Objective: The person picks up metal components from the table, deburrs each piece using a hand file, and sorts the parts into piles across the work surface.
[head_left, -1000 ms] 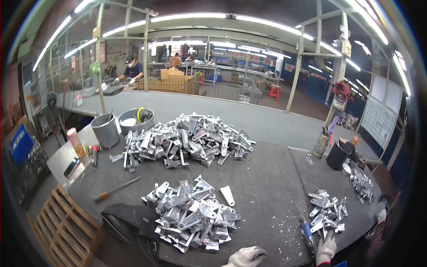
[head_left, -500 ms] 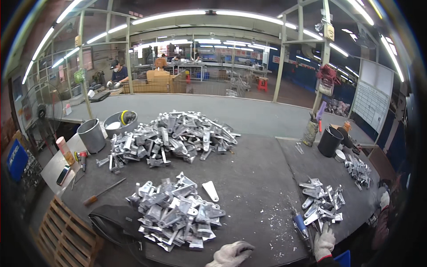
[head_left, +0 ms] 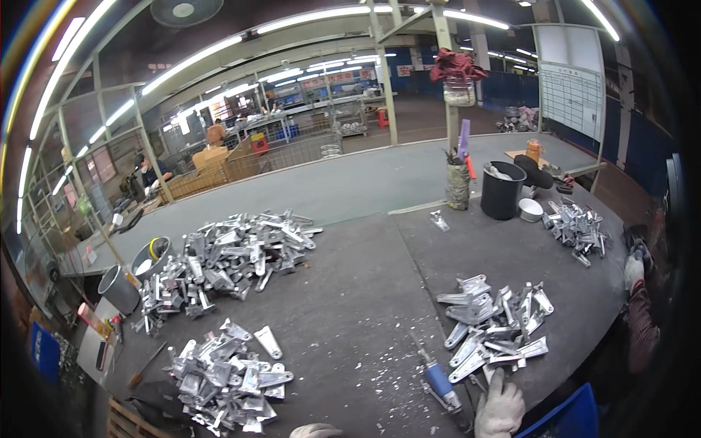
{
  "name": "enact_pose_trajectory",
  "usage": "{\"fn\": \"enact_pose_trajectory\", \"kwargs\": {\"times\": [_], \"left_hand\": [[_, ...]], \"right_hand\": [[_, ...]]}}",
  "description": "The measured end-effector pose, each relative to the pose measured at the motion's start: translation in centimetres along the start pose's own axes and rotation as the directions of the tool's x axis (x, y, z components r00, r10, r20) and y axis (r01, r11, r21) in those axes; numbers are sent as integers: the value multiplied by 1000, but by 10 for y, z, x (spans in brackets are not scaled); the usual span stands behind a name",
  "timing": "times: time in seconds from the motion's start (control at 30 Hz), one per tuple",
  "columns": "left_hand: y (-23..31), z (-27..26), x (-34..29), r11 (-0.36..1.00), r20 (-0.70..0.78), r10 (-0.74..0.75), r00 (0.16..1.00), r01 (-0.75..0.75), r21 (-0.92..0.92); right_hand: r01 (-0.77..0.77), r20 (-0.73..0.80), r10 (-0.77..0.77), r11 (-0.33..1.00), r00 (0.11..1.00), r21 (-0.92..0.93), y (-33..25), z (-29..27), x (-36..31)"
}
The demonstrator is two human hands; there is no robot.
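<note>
My right hand [head_left: 501, 410], in a pale work glove, is at the near edge of the right-hand pile of silvery cast metal brackets [head_left: 467, 360]. Its thumb and fingers close on the end of one metal bracket [head_left: 487, 374]. Just left of this hand lies a blue-bodied air grinder [head_left: 439, 379] with a slim tip pointing away. My left hand [head_left: 315, 431], also gloved, barely shows at the lower edge; its fingers are hidden. Left of it stands a heap of similar brackets [head_left: 219, 379], with a single bracket [head_left: 268, 342] beside it.
A larger bracket heap [head_left: 226, 252] lies behind at the left, near grey tubs [head_left: 119, 290]. Far right are a black bucket [head_left: 502, 193], a white bowl [head_left: 531, 210] and a smaller part pile [head_left: 577, 228]. A blue bin [head_left: 566, 416] and another person's gloved hand [head_left: 634, 270] are at the right.
The view has swung right and tilted, so the piles sit further left. My left hand has dropped mostly out of the picture. My right hand stays at the right-hand pile.
</note>
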State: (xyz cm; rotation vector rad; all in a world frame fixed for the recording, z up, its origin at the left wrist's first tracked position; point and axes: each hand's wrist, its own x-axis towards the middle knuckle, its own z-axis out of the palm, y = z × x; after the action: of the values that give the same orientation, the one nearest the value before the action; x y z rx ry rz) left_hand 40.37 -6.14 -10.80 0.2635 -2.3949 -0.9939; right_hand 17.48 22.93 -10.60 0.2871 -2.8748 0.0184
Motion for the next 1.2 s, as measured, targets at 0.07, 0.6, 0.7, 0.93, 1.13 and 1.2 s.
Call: {"fn": "enact_pose_trajectory", "kwargs": {"times": [0.07,0.6,0.7,0.93,1.13,1.2], "left_hand": [[4,2,5,989,-36,70,997,-64,133],[9,5,-4,987,-65,85,994,-75,145],[5,3,2,992,-58,76,995,-69,104],[-16,-9,12,996,125,40,991,-31,-79],[-6,-19,-3,999,161,5,987,1,-35],[0,-18,-5,1000,110,4,994,-1,-26]], "right_hand": [[106,-127,-106,994,986,-8,-3,-13,3],[-62,-57,63,998,996,14,-4,4,-7],[-79,-18,80,997,997,24,-8,-3,1],[-73,-35,71,996,997,-60,-25,-19,4],[-74,2,74,995,997,-72,-8,5,-6],[-77,-15,76,994,997,-73,-9,3,-9]]}}
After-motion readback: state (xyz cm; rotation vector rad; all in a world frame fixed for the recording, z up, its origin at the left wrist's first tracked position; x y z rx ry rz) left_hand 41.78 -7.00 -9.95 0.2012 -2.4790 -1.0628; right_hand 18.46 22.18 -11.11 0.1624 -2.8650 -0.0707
